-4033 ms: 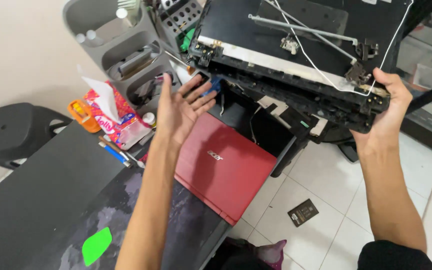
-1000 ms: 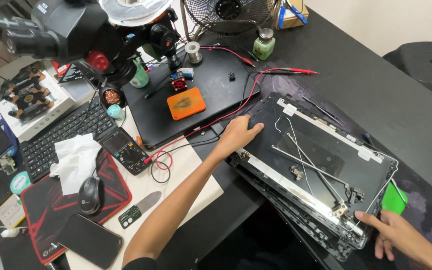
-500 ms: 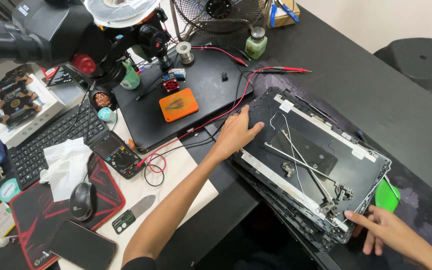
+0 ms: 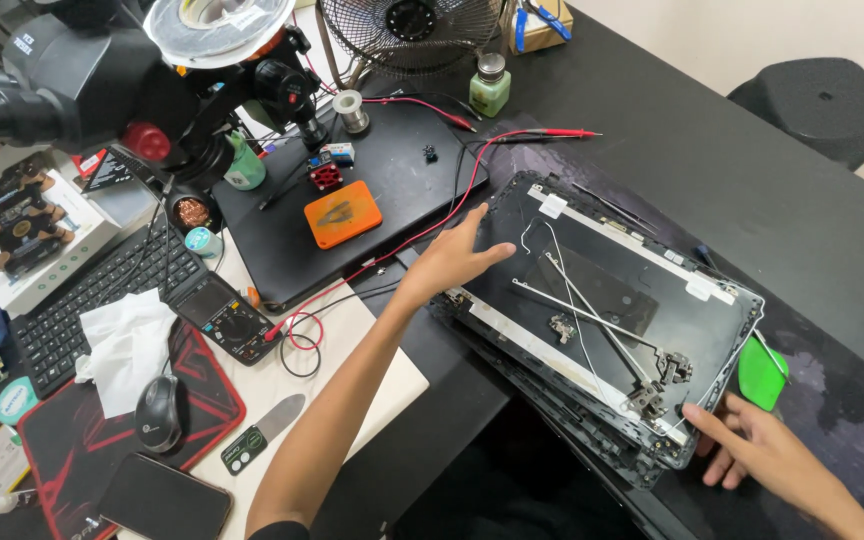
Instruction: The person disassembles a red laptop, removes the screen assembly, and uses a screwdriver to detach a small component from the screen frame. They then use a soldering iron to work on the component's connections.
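Since half a second earlier, the open left hand (image 4: 449, 262) slid onto the laptop lid shell (image 4: 602, 310) at 9 o'clock, the open right hand (image 4: 752, 455) steadied 5 o'clock; pressing flat seemed wise.

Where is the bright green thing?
In the head view, the green pick lies on the black desk at the right, beside the laptop lid corner, just above the right hand.

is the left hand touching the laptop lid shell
Touching: the head view shows the left hand lying flat on the left corner of the open laptop lid shell.
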